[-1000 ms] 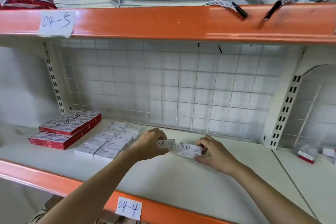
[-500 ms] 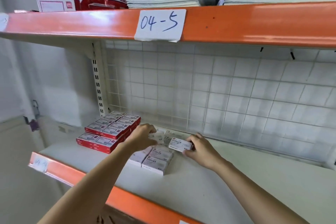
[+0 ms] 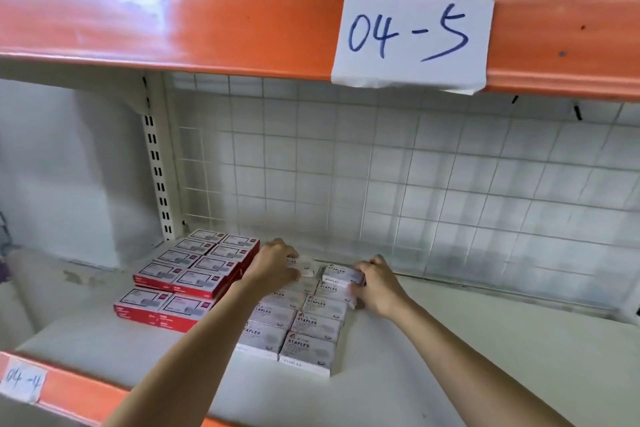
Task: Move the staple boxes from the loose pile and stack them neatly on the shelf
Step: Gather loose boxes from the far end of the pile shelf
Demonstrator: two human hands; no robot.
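Box in our right hand: while our right hand [image 3: 375, 282] pinches a white staple box [image 3: 343, 276] by its right end, it sits on the back of the white stack [image 3: 298, 326].
Left hand: our left hand [image 3: 275, 265] curls its fingers on a second box [image 3: 306, 266], just left of the first, also at the stack's back.
Progress: 2 columns already lie tidy; we judge the second layer only begun.
Beside the stack: red boxes [image 3: 194, 277] lie to its left on the shelf [image 3: 485, 357].
Hidden: the loose pile is out of view, so we cannot tell how many boxes remain.
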